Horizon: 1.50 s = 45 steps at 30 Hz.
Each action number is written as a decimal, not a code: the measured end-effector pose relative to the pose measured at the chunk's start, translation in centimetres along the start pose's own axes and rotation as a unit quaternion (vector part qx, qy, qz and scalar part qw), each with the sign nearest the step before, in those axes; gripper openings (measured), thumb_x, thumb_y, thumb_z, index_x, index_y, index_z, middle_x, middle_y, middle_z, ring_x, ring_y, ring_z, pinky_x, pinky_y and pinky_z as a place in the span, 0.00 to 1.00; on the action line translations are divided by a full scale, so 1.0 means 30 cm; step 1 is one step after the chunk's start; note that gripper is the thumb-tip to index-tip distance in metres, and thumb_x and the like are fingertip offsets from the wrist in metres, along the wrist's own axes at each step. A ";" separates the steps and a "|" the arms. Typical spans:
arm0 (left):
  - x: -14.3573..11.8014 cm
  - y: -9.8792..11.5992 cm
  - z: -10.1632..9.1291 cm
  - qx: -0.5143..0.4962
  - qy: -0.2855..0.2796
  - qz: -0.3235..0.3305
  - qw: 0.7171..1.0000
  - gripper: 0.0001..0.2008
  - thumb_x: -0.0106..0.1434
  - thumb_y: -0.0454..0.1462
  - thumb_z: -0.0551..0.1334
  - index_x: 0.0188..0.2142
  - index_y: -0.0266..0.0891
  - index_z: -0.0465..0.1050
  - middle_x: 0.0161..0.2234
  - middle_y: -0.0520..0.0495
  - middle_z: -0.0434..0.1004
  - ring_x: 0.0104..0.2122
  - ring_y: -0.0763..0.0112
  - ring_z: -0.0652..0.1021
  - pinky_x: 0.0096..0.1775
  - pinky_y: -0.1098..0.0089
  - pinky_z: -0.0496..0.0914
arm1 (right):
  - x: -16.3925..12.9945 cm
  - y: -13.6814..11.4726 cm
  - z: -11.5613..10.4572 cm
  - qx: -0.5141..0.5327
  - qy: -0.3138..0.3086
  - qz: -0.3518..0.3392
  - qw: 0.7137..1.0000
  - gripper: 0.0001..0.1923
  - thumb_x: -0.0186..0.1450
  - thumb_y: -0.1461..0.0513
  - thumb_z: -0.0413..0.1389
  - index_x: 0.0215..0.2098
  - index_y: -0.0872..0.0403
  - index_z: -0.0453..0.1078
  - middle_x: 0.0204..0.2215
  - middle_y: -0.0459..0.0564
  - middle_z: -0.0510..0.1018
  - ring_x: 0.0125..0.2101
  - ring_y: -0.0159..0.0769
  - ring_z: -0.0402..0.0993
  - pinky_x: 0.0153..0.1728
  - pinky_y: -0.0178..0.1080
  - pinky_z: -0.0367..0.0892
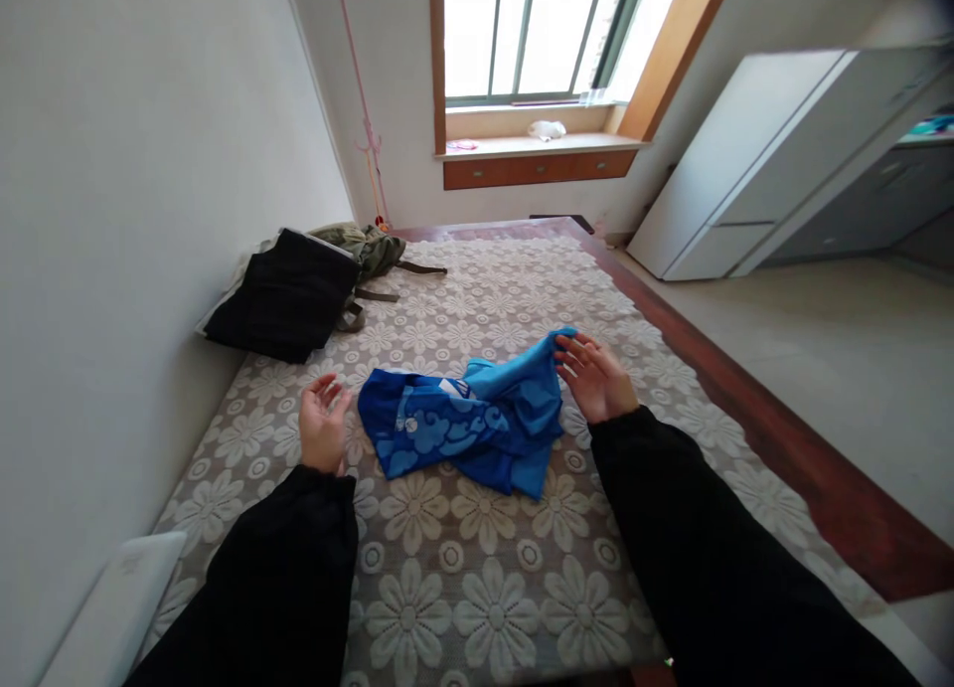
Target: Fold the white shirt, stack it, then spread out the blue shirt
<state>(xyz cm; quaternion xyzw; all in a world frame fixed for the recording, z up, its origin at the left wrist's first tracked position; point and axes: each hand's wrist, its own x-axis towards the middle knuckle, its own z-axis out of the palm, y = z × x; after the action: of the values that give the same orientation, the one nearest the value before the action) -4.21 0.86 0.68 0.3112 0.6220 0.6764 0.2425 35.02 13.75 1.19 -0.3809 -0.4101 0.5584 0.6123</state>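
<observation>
Your black sleeves (671,538) frame the floral bed cover (484,578). Mid-bed lies the crumpled blue garment (477,419), long axis left-right. Your right hand (596,377), fingers loosely spread, touches its right edge; your left hand (322,427), palm open, hovers just beside.

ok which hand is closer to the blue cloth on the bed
Right. The right hand has its fingers touching the upper edge of the blue cloth. The left hand is open beside the cloth's left end, apart from it, palm up.
</observation>
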 end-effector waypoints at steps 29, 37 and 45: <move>-0.077 0.043 0.005 0.025 -0.041 0.053 0.997 0.09 0.53 0.39 0.66 0.32 0.44 0.66 0.30 0.54 0.68 0.32 0.69 0.70 0.38 0.69 0.67 | -0.123 0.023 0.068 -0.227 -0.150 -0.057 0.961 0.19 0.68 0.42 0.59 0.33 0.48 0.69 0.20 0.42 0.68 0.21 0.34 0.63 0.23 0.38 0.62; -0.119 0.065 0.017 0.112 -0.115 0.240 0.957 0.22 0.47 0.30 0.61 0.43 0.44 0.71 0.47 0.45 0.79 0.57 0.52 0.78 0.70 0.46 0.62 | -0.120 0.016 0.079 -0.377 -0.135 -0.072 0.914 0.15 0.62 0.49 0.63 0.39 0.50 0.77 0.18 0.41 0.70 0.19 0.31 0.59 0.23 0.36 0.56; -0.169 0.049 0.031 0.258 -0.260 0.331 0.869 0.20 0.71 0.34 0.58 0.61 0.45 0.69 0.58 0.44 0.82 0.62 0.57 0.78 0.73 0.47 0.59 | -0.184 0.007 0.087 -0.322 -0.375 -0.047 0.868 0.13 0.63 0.61 0.58 0.45 0.55 0.79 0.31 0.47 0.80 0.25 0.29 0.66 0.28 0.33 0.61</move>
<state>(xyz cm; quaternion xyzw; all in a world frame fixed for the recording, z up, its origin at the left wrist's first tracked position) 0.05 -2.29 1.57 0.7151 0.5493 0.4270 0.0681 32.31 8.29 1.56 -0.2995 -0.7831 0.4668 0.2814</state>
